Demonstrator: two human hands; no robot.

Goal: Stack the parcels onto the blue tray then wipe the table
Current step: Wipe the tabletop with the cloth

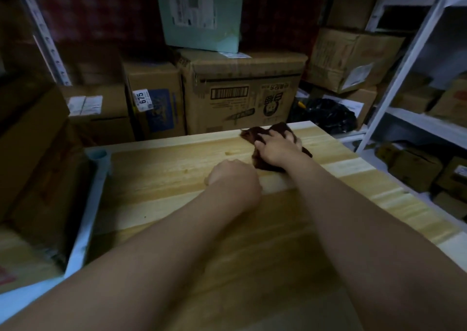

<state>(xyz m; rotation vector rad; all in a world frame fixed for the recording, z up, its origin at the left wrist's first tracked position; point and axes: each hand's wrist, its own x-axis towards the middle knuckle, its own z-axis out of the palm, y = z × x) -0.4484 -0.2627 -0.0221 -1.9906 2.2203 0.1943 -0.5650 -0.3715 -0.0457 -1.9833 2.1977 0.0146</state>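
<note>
Both forearms stretch out over the wooden table (177,229), bare, no sleeves. L hand (231,176) sits mid-table, back up, fingers curled under into a loose fist w/ knuckles on the wood; nothing visible in it. R hand (274,150) is further out, near the far edge, palm down on a dark brown cloth (252,134). Fingers are bent over the bunched fabric and gripping it, thumb on the side nearer the L hand. Motion blur on the fingertips, so can't see detail there. Cloth lies crumpled on the tabletop, bits sticking out beyond the fingers and under the wrist.

Blue tray (83,227) runs along the table's left side, pale rim showing. Cardboard parcels (32,153) are stacked in it, filling it and rising well above the rim.

Behind the table: big brown cartons (240,90) piled up, one w/ a barcode, a pale green box (202,14) on top. Black plastic bag (326,116) lies just beyond the far R corner. White metal shelving (404,78) on the right holds more boxes. Room is dim.
</note>
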